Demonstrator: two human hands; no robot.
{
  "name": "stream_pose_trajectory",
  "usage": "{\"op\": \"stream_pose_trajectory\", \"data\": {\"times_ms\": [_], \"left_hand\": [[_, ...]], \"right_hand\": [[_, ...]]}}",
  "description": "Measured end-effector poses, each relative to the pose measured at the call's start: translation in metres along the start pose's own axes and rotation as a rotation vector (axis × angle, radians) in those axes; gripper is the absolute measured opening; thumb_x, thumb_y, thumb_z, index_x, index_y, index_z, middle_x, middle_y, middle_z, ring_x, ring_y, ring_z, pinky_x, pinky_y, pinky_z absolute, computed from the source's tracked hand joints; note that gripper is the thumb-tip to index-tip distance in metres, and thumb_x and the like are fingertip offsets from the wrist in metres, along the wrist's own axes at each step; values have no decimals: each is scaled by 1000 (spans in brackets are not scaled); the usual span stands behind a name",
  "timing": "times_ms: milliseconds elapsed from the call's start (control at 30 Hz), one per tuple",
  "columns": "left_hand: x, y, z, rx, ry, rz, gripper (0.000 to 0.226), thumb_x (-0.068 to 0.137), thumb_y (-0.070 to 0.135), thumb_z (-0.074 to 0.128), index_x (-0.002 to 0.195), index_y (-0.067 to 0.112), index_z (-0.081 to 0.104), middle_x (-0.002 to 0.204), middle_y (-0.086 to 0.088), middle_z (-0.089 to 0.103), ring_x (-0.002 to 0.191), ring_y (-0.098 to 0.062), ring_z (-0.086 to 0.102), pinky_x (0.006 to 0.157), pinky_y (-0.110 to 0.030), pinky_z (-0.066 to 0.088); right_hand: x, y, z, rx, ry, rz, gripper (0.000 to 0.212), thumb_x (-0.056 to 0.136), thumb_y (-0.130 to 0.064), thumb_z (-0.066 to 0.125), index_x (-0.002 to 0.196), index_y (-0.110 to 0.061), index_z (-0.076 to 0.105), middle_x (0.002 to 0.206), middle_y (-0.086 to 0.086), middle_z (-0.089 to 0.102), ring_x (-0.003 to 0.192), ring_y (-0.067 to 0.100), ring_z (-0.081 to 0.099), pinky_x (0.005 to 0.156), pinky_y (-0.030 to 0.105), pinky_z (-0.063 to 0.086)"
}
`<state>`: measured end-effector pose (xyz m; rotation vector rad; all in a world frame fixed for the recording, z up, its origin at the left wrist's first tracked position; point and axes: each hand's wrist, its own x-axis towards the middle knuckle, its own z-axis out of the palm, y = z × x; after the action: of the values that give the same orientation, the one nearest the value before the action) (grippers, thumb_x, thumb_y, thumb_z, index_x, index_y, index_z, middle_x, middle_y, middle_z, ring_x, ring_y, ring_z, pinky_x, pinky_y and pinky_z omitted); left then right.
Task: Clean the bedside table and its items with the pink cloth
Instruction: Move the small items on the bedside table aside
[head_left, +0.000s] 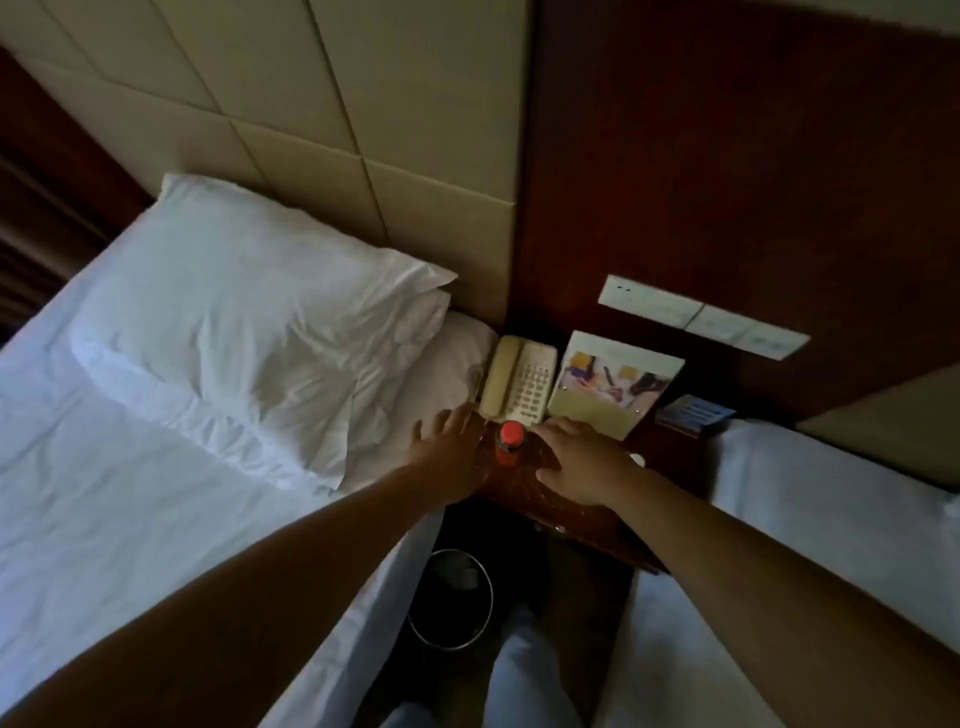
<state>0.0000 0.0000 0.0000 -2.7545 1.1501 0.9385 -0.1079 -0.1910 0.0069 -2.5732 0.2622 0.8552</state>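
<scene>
Okay, both your hands are out over the table (524, 493), neither gripping anything. Your left hand (451, 447) is spread flat, fingers splayed, at the table's left edge where it meets the bed (156, 467). Your right hand (576, 462) is also flat and unclenched, palm down over the table's middle, fingertips reaching toward the back. A bottle with a red cap (510, 441) stands upright between the two hands, touching neither as far as the view shows. Behind it, at the back-left corner, sits a cream phone (519, 382); just beside it to the right a leaflet stand (613, 387) leans on the wall. A small blue box (695, 414) lies at the back-right corner. Pink cloth: can't see it anywhere. A bin (451, 597) sits on the floor below the table's front edge.
</scene>
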Motion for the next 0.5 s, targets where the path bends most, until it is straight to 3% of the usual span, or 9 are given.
{"op": "stream_pose_trajectory", "data": {"times_ms": [300,500], "left_hand": [[83,16,55,-105,-6,-186,86,93,40,61,162,31,10,169,1,2,155,-24,5,124,-54,14],[123,20,90,-99,45,-238,76,93,45,61,159,32,25,169,1,3,155,-25,7,124,-49,16]], "right_hand": [[98,59,34,-36,-65,-16,72,98,-44,60,159,-23,29,164,5,30,149,31,31,115,46,38],[138,71,60,-58,16,-74,63,95,-41,66,149,-20,43,153,4,42,140,30,40,110,43,41]]}}
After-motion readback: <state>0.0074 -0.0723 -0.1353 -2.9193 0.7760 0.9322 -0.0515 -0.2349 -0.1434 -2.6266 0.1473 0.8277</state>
